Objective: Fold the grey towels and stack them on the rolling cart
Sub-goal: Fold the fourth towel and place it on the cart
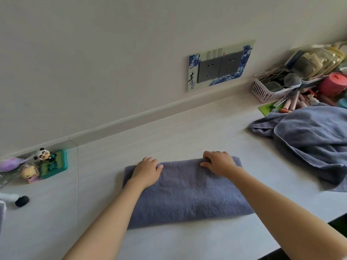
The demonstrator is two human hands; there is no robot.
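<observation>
A folded grey towel point(187, 192) is lying flat on the pale tabletop point(187, 132), forming a long band, and it is serving here as the landmark for everything else. Both hands are resting on its far edge, palms down: the left hand point(147, 170) is sitting near the towel's left end with its fingers curling over the far edge, and the right hand point(218, 163) is sitting near the right end with its fingers bent over that same edge. Whether the fingers are pinching the cloth or only pressing on it cannot be told; they seem to be placed well apart so that the whole edge can be squared or lifted evenly for another fold. To the right of the towel, well apart from it, a heap of unfolded towels point(311, 141) is waiting, so the job looks to be only partly done. Beyond that heap a pink basket point(270, 91) of small items is standing against the wall. Behind the towel, on the wall, a double socket point(219, 67) is sitting in a blue-and-white surround. Left of the towel, a panda figurine point(42, 154) and a green box point(54, 164) are standing near the wall, and a small black object point(22, 201) is lying nearer the person. The rolling cart is not showing in this view.
</observation>
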